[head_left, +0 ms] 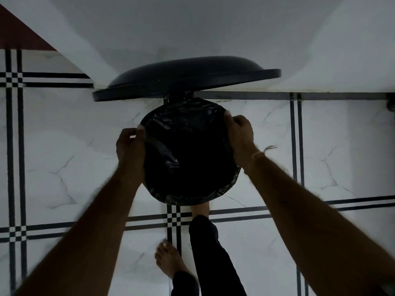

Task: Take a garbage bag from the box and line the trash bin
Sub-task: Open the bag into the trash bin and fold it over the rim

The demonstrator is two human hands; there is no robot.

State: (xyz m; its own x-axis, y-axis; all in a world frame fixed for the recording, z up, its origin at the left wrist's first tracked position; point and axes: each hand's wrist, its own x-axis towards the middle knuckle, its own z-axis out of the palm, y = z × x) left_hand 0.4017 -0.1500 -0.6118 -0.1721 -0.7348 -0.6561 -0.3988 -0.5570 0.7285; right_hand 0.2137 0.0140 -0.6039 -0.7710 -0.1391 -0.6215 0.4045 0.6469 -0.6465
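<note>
Head view, looking straight down: the trash bin [232,184] stands on the tiled floor [64,167] against the white wall [192,28], its lid [186,76] tipped up behind the opening. The black garbage bag [188,150] sits inside the bin, its edge folded out over the round rim all the way round. My left hand [130,146] is on the left side of the rim, fingers curled and pinched on the bag's edge. My right hand [240,133] is on the upper right of the rim, fingers clamped over the plastic there, a thread band [259,153] on that wrist. My front foot [199,207] pokes under the bin's near edge, touching or just below it, I can't tell which; my other foot [168,258] is flat on the tiles behind. The inside of the bag is too dark to read.
</note>
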